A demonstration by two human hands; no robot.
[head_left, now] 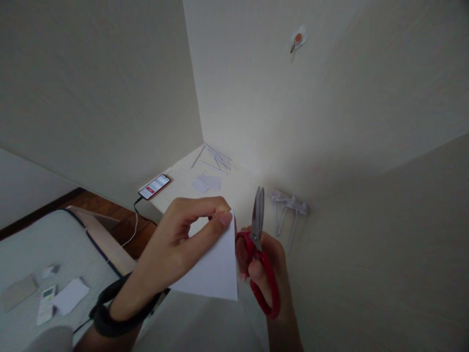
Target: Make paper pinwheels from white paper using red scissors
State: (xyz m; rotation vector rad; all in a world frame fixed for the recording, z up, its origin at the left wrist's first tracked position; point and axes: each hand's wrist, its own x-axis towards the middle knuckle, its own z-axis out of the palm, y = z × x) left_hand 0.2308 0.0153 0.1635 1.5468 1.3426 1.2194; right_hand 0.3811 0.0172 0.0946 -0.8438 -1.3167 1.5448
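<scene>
My left hand (194, 234) pinches the upper corner of a sheet of white paper (216, 271) between thumb and forefinger. A black band circles that wrist. My right hand (267, 264) holds red-handled scissors (258, 220), their blades pointing up and nearly closed, just right of the paper's edge. The blades and the paper are apart. Beyond my hands, thin white paper sticks (220, 160) and small paper pieces (207, 183) lie on a white table (178, 181). To the right are several white stems with folded paper tops (289, 200).
A lit phone (154, 187) with a cable lies at the table's left edge. Walls meet behind the table; a hook (298, 38) is on one. At lower left a bed (47, 239) carries a remote control (47, 304) and papers (71, 296).
</scene>
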